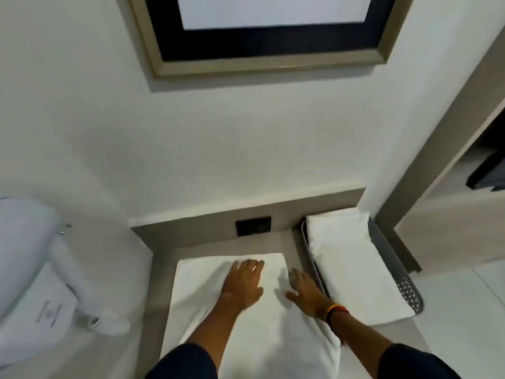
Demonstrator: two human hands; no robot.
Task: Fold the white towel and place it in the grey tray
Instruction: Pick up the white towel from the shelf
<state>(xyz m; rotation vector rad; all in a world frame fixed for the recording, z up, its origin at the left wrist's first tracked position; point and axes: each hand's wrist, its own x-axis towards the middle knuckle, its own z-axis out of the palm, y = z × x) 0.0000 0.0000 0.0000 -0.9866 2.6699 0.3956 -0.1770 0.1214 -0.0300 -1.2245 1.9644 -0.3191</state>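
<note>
A white towel [196, 291] lies folded into a long rectangle on the grey-brown counter, running from the wall side toward me. My left hand [243, 283] rests flat on its far half, fingers spread. My right hand [304, 292] lies palm down on the towel's right edge, fingers apart, beside the tray. The grey tray [388, 258] stands at the right of the counter, with another folded white towel [352, 263] lying in it and overhanging its near end.
A black wall socket [253, 226] sits in the low backsplash behind the towel. A framed picture [153, 45] hangs on the wall above. White bedding [32, 269] lies at the left. An open shelf unit [464, 187] stands at the right.
</note>
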